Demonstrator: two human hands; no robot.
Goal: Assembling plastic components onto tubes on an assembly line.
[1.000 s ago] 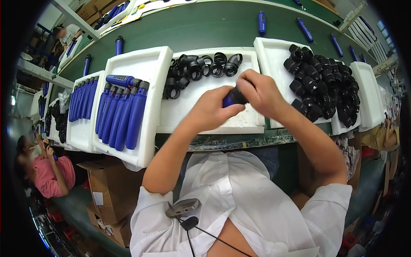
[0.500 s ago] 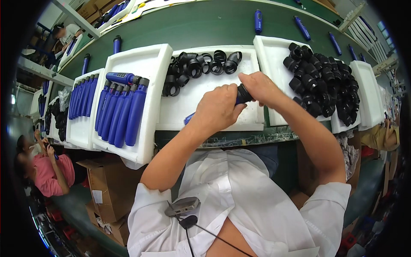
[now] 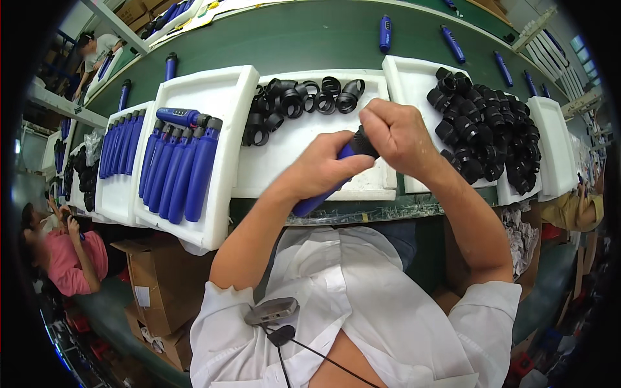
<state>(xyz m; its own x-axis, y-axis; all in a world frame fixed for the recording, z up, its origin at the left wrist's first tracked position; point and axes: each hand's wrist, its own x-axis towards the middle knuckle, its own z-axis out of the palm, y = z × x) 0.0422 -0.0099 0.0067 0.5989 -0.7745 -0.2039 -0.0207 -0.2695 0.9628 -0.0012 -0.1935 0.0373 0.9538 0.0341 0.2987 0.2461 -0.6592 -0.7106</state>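
Note:
Over the middle foam tray (image 3: 259, 186), I hold a blue tube-shaped device (image 3: 315, 203) with a black ribbed end (image 3: 365, 142). My left hand (image 3: 328, 165) is closed around its blue body, thumb lying along the top. The fingers of my right hand (image 3: 402, 138) close over the black end. The device slants, its blue tail low on the left by the tray's front edge. Behind my hands, several black rings (image 3: 292, 102) lie loose in the tray.
A left foam tray (image 3: 240, 97) holds several blue devices (image 3: 173, 173). Black ring parts (image 3: 482, 123) heap in the right tray (image 3: 407, 84). More devices lie on the green conveyor (image 3: 291, 39). Cardboard boxes (image 3: 158, 278) and a co-worker in pink (image 3: 74, 258) are at the left.
My left hand has rolled so its thumb lies along the device, and more of the blue body shows near the tray's front edge. My right hand has turned over the black end.

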